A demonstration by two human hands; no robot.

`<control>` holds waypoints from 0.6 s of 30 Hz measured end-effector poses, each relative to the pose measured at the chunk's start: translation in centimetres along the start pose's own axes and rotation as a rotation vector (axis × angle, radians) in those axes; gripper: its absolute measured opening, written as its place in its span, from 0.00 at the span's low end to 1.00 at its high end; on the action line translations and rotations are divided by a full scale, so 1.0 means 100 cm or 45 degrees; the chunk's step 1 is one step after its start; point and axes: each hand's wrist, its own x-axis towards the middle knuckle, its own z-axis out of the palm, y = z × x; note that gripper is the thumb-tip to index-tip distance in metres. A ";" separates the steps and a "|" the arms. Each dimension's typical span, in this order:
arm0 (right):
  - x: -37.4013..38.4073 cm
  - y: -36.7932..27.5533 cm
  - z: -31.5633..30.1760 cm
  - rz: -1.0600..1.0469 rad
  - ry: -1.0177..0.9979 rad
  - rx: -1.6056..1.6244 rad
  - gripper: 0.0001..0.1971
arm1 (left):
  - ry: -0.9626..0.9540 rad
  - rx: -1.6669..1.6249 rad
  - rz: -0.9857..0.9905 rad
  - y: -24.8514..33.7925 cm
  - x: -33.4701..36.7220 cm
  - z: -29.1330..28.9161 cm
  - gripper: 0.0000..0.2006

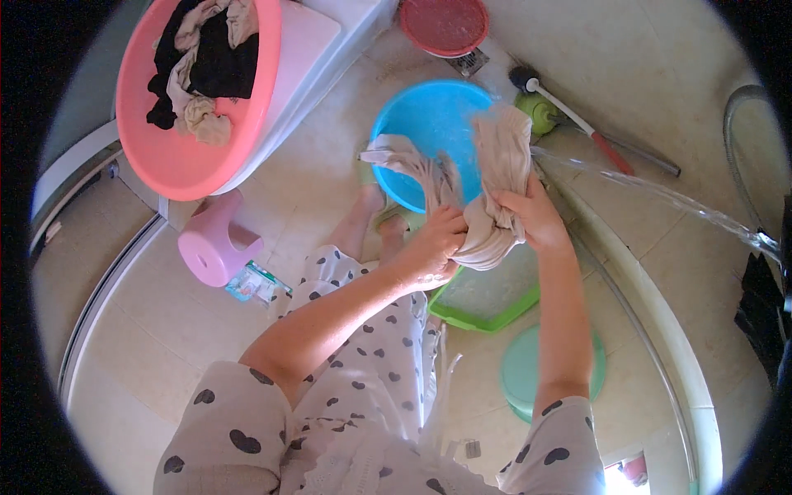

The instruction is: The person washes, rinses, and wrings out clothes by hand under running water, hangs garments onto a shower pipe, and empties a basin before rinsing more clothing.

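A wet beige garment (502,153) is bunched between my hands, partly over a round blue basin (400,107) on the floor. My left hand (433,247) is closed round the twisted lower part, and a loose end of the cloth droops over the basin's left side. Higher up and to the right, my right hand (532,213) grips the cloth's folds. A stream of water (643,186) from the right reaches the garment. The fingers' undersides are hidden by cloth.
At upper left, a pink basin (136,107) holds black and beige clothes. A pink stool (210,243) and a blue-white packet (254,283) lie left. Below the garment are a green-rimmed tray (470,320) and green stool (549,375). A brush (577,120) and red-topped bucket (445,25) stand beyond.
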 end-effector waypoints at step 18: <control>-0.027 0.093 0.042 -0.477 0.383 -0.162 0.34 | 0.177 -0.420 -0.838 0.018 0.024 -0.039 0.12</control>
